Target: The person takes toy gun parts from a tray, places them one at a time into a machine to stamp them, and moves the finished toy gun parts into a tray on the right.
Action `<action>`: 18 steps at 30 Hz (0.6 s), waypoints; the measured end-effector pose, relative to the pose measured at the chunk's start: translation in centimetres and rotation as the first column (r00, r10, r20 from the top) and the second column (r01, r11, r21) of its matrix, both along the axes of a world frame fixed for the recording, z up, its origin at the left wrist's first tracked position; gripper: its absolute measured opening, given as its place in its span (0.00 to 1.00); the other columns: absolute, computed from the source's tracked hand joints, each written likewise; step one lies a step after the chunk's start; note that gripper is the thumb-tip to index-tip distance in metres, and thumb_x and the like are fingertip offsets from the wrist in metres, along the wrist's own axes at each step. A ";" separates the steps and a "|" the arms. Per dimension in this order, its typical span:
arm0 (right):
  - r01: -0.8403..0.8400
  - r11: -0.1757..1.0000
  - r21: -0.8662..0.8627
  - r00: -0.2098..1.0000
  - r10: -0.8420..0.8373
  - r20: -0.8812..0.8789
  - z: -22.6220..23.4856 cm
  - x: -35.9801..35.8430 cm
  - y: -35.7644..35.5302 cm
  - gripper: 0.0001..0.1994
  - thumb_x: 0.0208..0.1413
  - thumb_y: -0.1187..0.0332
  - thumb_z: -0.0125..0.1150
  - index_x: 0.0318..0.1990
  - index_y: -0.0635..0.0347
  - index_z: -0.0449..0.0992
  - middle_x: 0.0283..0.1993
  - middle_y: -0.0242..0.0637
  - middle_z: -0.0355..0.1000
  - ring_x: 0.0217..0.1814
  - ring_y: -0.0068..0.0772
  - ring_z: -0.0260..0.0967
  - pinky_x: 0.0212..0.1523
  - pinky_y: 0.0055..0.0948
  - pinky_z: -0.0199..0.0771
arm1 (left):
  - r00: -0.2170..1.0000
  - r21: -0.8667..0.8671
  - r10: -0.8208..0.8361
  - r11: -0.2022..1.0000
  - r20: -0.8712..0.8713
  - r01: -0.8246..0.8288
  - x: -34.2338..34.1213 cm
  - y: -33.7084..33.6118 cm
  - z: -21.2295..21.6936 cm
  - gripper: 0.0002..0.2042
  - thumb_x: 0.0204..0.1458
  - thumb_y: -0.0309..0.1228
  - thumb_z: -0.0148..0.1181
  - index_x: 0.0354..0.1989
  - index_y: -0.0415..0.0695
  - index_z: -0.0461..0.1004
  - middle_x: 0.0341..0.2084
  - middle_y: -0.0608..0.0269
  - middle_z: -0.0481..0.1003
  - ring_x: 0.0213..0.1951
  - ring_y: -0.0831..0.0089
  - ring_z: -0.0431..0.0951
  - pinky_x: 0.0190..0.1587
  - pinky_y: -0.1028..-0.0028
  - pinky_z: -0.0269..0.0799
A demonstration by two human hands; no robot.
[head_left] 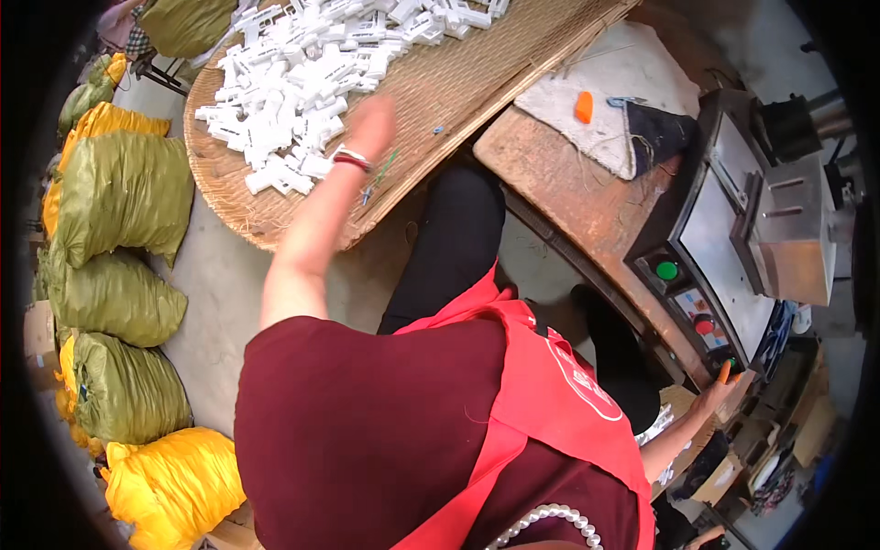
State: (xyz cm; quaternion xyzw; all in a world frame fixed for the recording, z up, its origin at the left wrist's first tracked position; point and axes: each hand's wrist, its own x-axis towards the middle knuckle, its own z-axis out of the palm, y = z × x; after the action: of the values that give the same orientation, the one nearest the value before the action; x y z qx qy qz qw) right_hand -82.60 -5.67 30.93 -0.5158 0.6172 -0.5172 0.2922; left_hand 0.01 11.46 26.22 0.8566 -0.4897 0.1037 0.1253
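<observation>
My left hand (372,128) is over a large round woven tray (486,69), at the right edge of a heap of small white plastic pieces (293,92) with printed marks. Its fingers are blurred and turned away, so I cannot see whether they hold a piece. A red band circles that wrist. At the far right, my right hand (715,396) reaches to the front panel of a tabletop machine (724,229). One finger stretches onto a green button (731,364) at the panel's lower end, and nothing shows in this hand.
A wooden table (587,197) carries the machine, a white cloth (610,82), an orange object (584,107) and a dark folded cloth (660,137). Stuffed green sacks (124,192) and a yellow sack (174,486) line the left. Cardboard boxes (720,477) stand lower right.
</observation>
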 end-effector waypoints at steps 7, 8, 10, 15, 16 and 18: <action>0.176 0.948 -0.267 0.914 -0.258 -0.315 1.7 1.9 -0.8 0.32 0.55 0.66 0.61 0.63 0.68 0.56 0.64 0.46 0.58 0.65 0.34 0.55 0.65 0.28 0.50 | 0.921 0.415 0.125 0.909 -0.369 0.042 6.3 5.2 -5.0 0.21 0.42 0.40 0.62 0.43 0.43 0.71 0.38 0.47 0.76 0.43 0.52 0.75 0.46 0.59 0.70; 0.175 0.939 -0.296 0.876 -0.286 -0.388 2.3 1.8 -1.2 0.30 0.54 0.70 0.62 0.63 0.66 0.58 0.64 0.46 0.59 0.64 0.39 0.57 0.63 0.33 0.54 | 0.921 0.226 0.118 0.974 -0.371 -0.034 4.7 3.9 -3.3 0.20 0.42 0.39 0.62 0.42 0.41 0.71 0.36 0.47 0.76 0.41 0.51 0.76 0.43 0.58 0.70; 0.043 0.916 -0.399 0.836 -0.251 -0.487 4.0 4.1 -1.9 0.25 0.55 0.71 0.58 0.60 0.68 0.63 0.60 0.48 0.64 0.62 0.39 0.60 0.62 0.32 0.56 | 0.867 -0.065 0.042 0.994 -0.496 -0.085 1.3 -0.2 3.3 0.20 0.45 0.39 0.61 0.44 0.39 0.70 0.34 0.46 0.76 0.39 0.56 0.77 0.41 0.63 0.71; -0.168 0.907 -0.386 0.736 -0.145 -0.662 7.0 5.9 -6.8 0.17 0.56 0.76 0.49 0.53 0.63 0.71 0.55 0.42 0.68 0.59 0.39 0.63 0.61 0.30 0.57 | 0.365 -0.474 -0.523 0.852 -0.770 0.220 -20.9 -17.1 20.1 0.20 0.51 0.36 0.61 0.49 0.39 0.68 0.36 0.65 0.73 0.37 0.79 0.71 0.39 0.78 0.67; -0.214 0.868 -0.448 0.758 -0.142 -0.637 7.4 7.4 -8.4 0.15 0.55 0.76 0.49 0.50 0.63 0.73 0.54 0.42 0.68 0.58 0.40 0.63 0.60 0.31 0.58 | 0.248 -0.547 -0.617 0.782 -0.746 0.299 -24.7 -20.6 19.6 0.20 0.51 0.38 0.61 0.48 0.39 0.68 0.34 0.66 0.73 0.32 0.80 0.70 0.34 0.77 0.66; -0.285 0.852 -0.439 0.837 -0.002 -0.547 8.1 11.1 -11.0 0.12 0.54 0.76 0.51 0.45 0.64 0.74 0.51 0.42 0.69 0.55 0.41 0.64 0.56 0.33 0.60 | 0.355 -0.484 -0.581 0.811 -0.733 0.328 -32.9 -26.0 20.1 0.21 0.49 0.39 0.62 0.45 0.37 0.68 0.31 0.64 0.73 0.27 0.80 0.69 0.29 0.76 0.64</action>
State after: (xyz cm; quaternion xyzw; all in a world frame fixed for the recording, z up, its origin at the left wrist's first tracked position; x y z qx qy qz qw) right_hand -71.51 -16.70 39.07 -0.7416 0.4752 -0.4736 0.0048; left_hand -32.91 -14.56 46.32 0.5948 -0.5624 -0.3117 0.4825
